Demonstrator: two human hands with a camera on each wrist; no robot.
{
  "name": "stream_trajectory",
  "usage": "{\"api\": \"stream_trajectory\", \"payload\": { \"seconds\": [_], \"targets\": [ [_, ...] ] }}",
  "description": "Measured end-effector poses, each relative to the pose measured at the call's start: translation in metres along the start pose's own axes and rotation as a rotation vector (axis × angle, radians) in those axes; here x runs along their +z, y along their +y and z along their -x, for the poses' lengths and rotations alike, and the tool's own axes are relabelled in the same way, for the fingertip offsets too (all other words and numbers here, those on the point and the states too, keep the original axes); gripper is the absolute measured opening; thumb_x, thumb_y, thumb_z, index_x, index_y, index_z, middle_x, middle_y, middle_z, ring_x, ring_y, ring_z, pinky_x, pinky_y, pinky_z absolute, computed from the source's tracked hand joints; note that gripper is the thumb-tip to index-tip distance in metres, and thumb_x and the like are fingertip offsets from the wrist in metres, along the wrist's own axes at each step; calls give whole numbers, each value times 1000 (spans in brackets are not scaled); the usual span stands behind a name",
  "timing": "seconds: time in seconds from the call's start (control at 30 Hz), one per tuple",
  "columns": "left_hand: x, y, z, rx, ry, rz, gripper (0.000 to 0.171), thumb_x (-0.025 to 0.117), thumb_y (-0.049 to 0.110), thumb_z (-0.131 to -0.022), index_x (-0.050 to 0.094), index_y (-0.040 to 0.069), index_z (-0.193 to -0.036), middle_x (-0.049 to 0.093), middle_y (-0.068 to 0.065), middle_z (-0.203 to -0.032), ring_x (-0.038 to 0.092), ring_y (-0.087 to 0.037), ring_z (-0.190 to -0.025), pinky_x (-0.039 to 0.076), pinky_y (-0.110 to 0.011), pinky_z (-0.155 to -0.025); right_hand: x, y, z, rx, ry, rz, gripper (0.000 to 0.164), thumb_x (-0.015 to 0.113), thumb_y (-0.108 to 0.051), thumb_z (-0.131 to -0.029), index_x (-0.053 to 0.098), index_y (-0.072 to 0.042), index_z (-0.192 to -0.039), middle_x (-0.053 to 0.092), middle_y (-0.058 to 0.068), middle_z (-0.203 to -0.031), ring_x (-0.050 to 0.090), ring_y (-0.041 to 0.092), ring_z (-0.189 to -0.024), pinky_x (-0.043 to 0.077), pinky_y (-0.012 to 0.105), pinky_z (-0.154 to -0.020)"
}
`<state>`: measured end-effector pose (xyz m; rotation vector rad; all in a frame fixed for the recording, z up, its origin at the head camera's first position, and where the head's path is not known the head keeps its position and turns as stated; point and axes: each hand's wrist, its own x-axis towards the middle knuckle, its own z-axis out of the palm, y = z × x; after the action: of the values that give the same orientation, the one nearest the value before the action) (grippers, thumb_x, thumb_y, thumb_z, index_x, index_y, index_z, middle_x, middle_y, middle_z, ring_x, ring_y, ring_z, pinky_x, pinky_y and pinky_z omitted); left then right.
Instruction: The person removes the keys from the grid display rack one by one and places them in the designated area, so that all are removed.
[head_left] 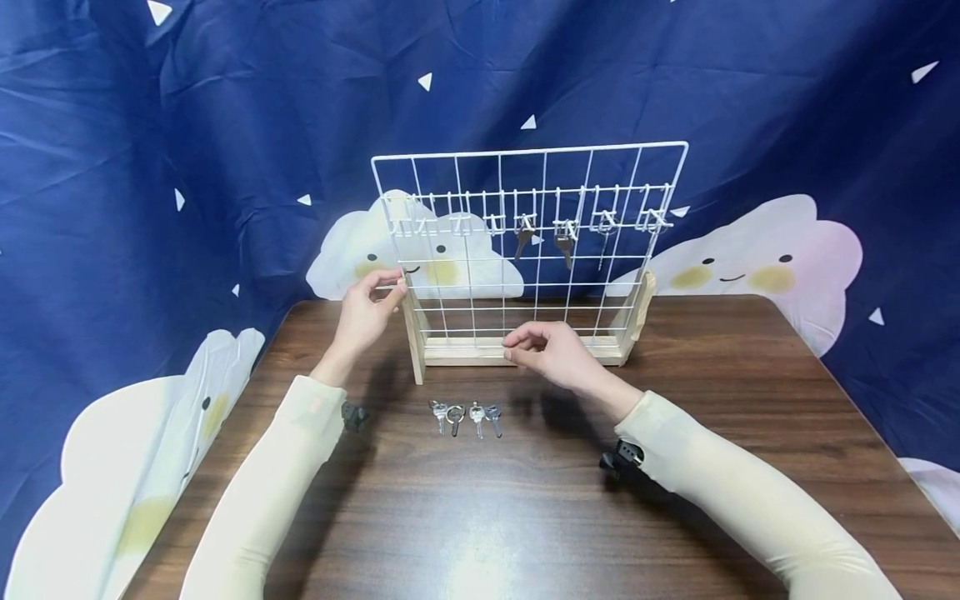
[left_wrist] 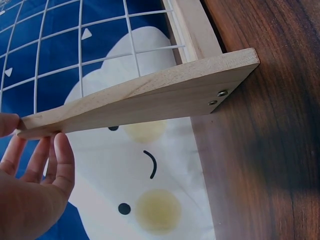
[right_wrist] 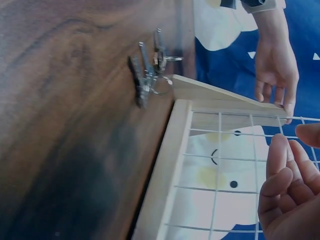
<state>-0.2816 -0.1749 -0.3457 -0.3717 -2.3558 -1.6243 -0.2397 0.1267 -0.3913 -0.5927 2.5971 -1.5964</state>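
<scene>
Keys point(right_wrist: 148, 71) blurry, R-wrist vw.

the white wire rack point(head_left: 537, 284) stands mid-frame on a pale wooden base point(head_left: 465, 357); from its hooks point(head_left: 495, 223) hang keys point(head_left: 565, 242), right of centre. four loose silvery keys point(head_left: 477, 414) lie in a row below, slightly left.
</scene>
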Motion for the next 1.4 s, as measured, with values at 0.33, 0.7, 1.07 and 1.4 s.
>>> {"api": "stream_trajectory", "payload": {
  "seconds": [0.33, 0.7, 1.07, 1.4],
  "targets": [
    [1, 2, 2, 12, -3, -28, 34, 65, 6, -95, 60, -11, -125, 63, -29, -129, 68, -44, -100, 60, -11, -71, -15, -14, -6, -42, 83, -6, 20, 75, -17, -89, 74, -8, -106, 76, 14, -91, 71, 28, -76, 58, 20, -62],
    [1, 2, 2, 20, -4, -30, 34, 64, 6, -96, 60, -11, -125, 64, -28, -127, 67, -47, -100, 61, -13, -72, -28, -29, -10, -58, 214, -108, 25, 75, -18, -90, 72, -4, -110, 76, 17, -96, 69, 4, -70, 59, 20, -64],
    [1, 3, 2, 15, -7, -14, 34, 64, 5, -96, 59, -12, -125, 62, -28, -131, 67, -45, -101, 59, -9, -71, -36, -40, -18, -89, 325, -195, 28, 76, -22, -89, 71, -4, -110, 72, -13, -78, 69, 8, -68, 49, 17, -50],
    [1, 3, 1, 7, -7, -20, 35, 64, 6, -96, 59, -12, -125, 62, -29, -131, 67, -47, -103, 65, -29, -80, -38, -48, -30, -127, 430, -251, 24, 75, -14, -89, 71, -2, -110, 75, 5, -85, 69, 13, -67, 52, 16, -56]
  ]
}}
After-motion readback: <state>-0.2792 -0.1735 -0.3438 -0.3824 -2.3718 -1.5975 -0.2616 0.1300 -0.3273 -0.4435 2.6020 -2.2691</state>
